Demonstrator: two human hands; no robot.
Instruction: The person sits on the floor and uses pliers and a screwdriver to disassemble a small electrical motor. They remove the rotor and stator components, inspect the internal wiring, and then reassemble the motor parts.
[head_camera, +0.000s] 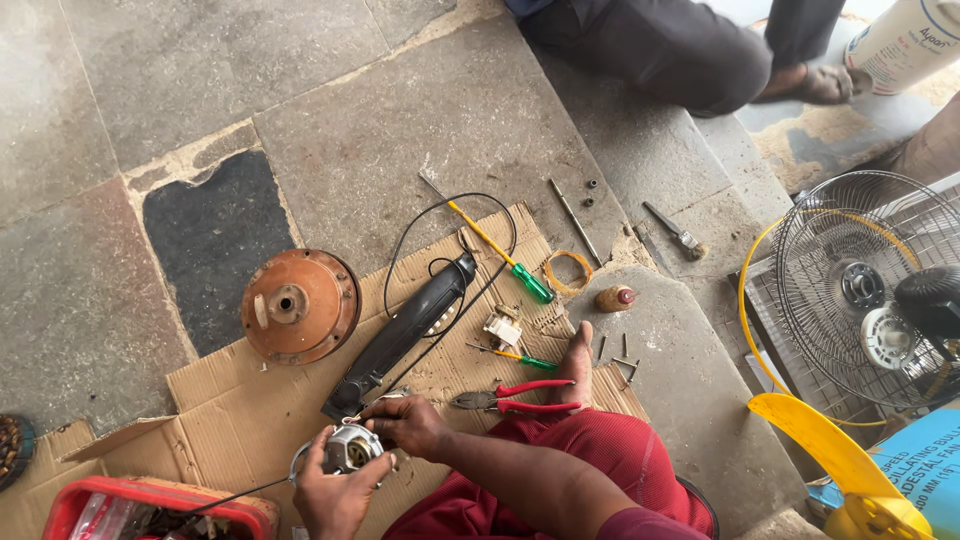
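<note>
A person's left hand (335, 495) is gripping a small silver fan motor (349, 448) from below at the cardboard sheet's (250, 400) near edge, while the right hand (408, 422) is pinching its top, beside red-handled pliers (515, 396).

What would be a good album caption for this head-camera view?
Seated on cardboard, both hands grip a small motor, the left hand below, the right hand above, with pliers beside.

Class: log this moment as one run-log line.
left hand: holds fan motor | right hand: on motor top | pliers: on cardboard
</note>
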